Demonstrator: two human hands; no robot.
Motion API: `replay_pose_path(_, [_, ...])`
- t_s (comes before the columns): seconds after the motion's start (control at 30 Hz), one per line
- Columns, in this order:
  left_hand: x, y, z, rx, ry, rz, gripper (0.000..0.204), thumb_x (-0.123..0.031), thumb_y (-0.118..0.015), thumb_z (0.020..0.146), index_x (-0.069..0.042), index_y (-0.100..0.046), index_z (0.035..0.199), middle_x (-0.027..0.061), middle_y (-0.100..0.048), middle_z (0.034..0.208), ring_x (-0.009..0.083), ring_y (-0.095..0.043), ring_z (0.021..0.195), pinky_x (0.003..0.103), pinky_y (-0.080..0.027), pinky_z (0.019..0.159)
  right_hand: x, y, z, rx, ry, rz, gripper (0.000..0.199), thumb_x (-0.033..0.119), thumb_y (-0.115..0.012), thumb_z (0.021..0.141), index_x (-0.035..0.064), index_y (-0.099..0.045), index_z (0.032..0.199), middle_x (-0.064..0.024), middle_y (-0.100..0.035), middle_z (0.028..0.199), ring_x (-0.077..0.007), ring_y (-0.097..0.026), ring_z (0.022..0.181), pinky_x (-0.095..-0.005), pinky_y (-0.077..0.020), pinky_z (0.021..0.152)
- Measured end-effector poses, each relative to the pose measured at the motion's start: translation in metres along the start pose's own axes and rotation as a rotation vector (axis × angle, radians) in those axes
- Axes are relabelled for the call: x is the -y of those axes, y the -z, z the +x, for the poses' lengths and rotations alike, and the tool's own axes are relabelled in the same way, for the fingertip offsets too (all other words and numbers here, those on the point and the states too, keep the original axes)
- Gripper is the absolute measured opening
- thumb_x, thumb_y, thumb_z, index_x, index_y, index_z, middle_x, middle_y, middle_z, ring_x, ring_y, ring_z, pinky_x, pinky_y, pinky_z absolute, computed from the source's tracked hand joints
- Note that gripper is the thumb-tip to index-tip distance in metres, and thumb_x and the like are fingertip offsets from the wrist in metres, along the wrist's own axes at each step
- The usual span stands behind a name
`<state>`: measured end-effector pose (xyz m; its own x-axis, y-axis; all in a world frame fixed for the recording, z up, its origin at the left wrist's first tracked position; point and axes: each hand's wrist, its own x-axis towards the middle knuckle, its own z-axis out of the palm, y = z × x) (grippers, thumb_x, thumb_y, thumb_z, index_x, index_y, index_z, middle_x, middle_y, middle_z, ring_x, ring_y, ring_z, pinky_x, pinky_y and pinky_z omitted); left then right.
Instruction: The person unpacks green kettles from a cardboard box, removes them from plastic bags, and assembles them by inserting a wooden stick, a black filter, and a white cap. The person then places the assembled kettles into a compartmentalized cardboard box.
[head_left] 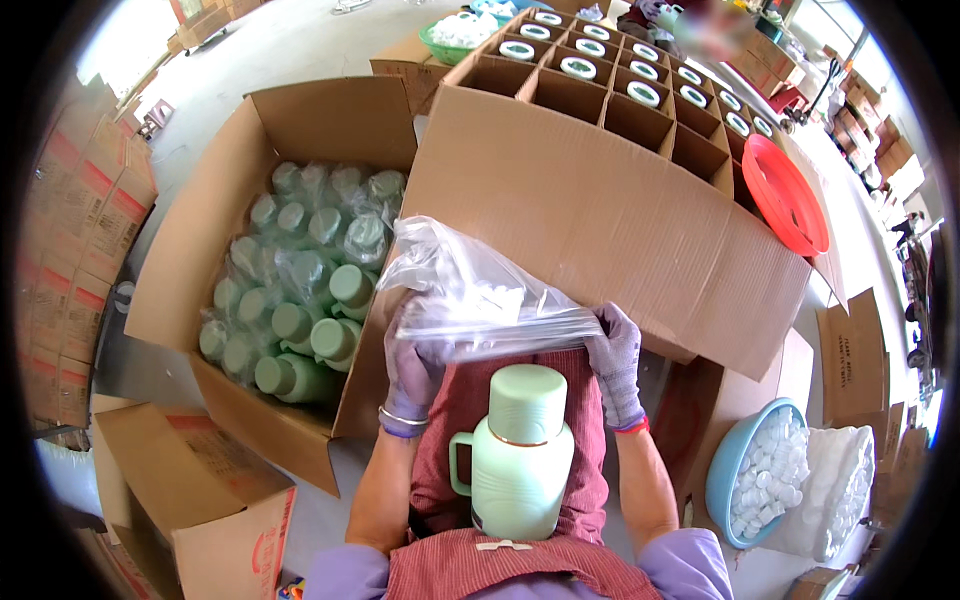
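Head view showed the left hand (415, 372) and right hand (615, 365), each grip pinching one end of the clear plastic bag (485, 290); the green flask (522, 450) rested on the lap (588, 440), where even tension seemed best.

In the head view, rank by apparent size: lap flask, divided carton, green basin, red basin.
1. Divided carton
2. Lap flask
3. Red basin
4. Green basin

The flask is much nearer the camera, so its true rank is unsure.
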<state>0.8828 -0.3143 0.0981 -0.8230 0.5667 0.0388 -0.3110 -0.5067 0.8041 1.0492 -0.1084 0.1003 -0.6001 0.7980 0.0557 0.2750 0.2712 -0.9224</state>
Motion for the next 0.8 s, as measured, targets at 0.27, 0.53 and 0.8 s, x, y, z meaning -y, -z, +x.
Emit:
replay_pose_path(0.27, [-0.024,0.010,-0.089,0.459,-0.135,0.888,0.048,-0.016,-0.062,0.086,0.000,-0.051,0.130,0.0187,-0.065,0.099,0.0355,-0.066,0.086,0.036,-0.052,0.078,0.003,0.028,-0.133,-0.151,0.722,-0.515,0.030,0.006,-0.061,0.075,0.0008,-0.058,0.104,-0.0182,-0.056,0.109,-0.0374,-0.056,0.101,-0.0591,-0.0417,0.096])
replay_pose_path(0.53, [-0.036,0.035,-0.149,0.425,0.010,0.980,0.052,-0.005,-0.059,0.083,-0.001,-0.048,0.133,0.0168,-0.061,0.109,0.0301,-0.063,0.097,0.034,-0.049,0.085,-0.015,0.028,-0.210,0.134,0.606,-0.518,0.025,0.011,-0.061,0.064,0.0049,-0.055,0.087,-0.0137,-0.058,0.102,-0.0333,-0.057,0.100,-0.0555,-0.0430,0.094])
replay_pose_path(0.8, [-0.035,0.024,-0.163,-0.021,0.290,0.715,0.041,-0.015,-0.056,0.093,0.004,-0.049,0.129,0.0141,-0.062,0.115,0.0190,-0.060,0.106,0.030,-0.048,0.092,-0.003,0.034,-0.196,0.200,0.515,-0.487,0.027,0.006,-0.062,0.063,0.0062,-0.055,0.089,-0.0122,-0.059,0.099,-0.0325,-0.057,0.088,-0.0456,-0.0449,0.078])
